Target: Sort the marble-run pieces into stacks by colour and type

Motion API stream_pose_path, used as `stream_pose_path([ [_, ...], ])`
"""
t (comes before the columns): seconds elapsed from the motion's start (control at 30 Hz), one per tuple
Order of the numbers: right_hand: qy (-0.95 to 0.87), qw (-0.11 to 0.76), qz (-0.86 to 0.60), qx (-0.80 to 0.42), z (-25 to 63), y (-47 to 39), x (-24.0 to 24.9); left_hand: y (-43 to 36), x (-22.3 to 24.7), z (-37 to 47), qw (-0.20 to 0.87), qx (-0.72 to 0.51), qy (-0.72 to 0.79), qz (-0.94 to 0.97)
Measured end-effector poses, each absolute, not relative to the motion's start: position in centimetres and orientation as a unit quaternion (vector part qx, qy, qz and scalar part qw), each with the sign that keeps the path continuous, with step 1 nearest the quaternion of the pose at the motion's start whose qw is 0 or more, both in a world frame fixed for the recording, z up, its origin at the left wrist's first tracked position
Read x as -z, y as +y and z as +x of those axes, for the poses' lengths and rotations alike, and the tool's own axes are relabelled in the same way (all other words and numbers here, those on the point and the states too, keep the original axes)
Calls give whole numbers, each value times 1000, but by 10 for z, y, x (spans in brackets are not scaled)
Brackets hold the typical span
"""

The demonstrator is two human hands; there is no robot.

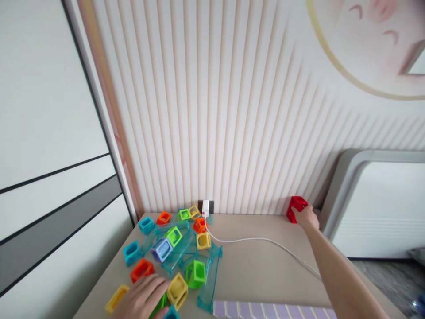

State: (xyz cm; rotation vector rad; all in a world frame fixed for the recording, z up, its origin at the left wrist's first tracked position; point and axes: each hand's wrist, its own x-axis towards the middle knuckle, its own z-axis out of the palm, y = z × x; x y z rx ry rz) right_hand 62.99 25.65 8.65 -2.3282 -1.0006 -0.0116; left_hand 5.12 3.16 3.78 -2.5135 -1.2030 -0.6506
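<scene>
left hand [141,299], palm down over the near left of the beige tabletop [259,270], fingers bent over a bright green plastic block [160,305]; from where i stand, cannot tell whether it grips or only rests there. yellow hollow plastic block [177,290] just beside its fingertips; orange-red hollow plastic block [142,269] just behind the knuckles.

right hand [307,216] reaches well across to the far right: grip narrow, thumb and fingers closed about a red plastic block [294,208]. block is near the white ribbed wall [212,110], beside the grey-framed white headboard [381,204]; whether its base touches the tabletop, i cannot tell.

between the hands: clear teal plastic channel piece [210,279]; white cable [245,239] running rightward from a white charger [206,207] at the wall.
</scene>
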Motion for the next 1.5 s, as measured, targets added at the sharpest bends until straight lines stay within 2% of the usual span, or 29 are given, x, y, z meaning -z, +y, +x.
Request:
stream_pose_path([
  [0.1,-387,362,-847,-40,609,247,-100,27,-46,53,133,256,-403,-869],
  [0.2,-472,429,-765,-93,565,229,-123,21,-50,63,85,325,-417,-845],
  [0.3,-588,446,-647,-192,496,192,-144,16,-60,83,18,384,-463,-799],
  [0.33,-630,440,-591,-244,470,174,-150,15,-66,91,-6,389,-470,-792],
  [0.4,-697,412,-384,-444,417,136,-157,14,-79,106,-75,397,-494,-770],
  [0.5,-663,405,-249,-579,351,89,-156,14,-98,120,-185,392,-501,-749],
  [0.67,-596,466,-223,-615,295,66,-140,14,-115,117,-305,420,-501,-693],
  [0.87,-549,498,-277,-611,295,78,-147,6,-121,82,-385,417,-505,-650],
  [0.93,-539,497,-319,-601,302,89,-149,18,-121,65,-372,445,-523,-625],
  [1.03,-541,465,-383,-586,312,105,-140,60,-116,38,-251,493,-580,-598],
  [1.13,-530,431,-437,-585,315,112,-123,110,-105,20,-193,424,-626,-626],
  [1.27,-535,391,-471,-582,318,107,-109,153,-87,13,-172,386,-632,-649],
  [1.5,-580,355,-407,-610,324,98,-102,166,-66,11,-152,344,-670,-640],
])
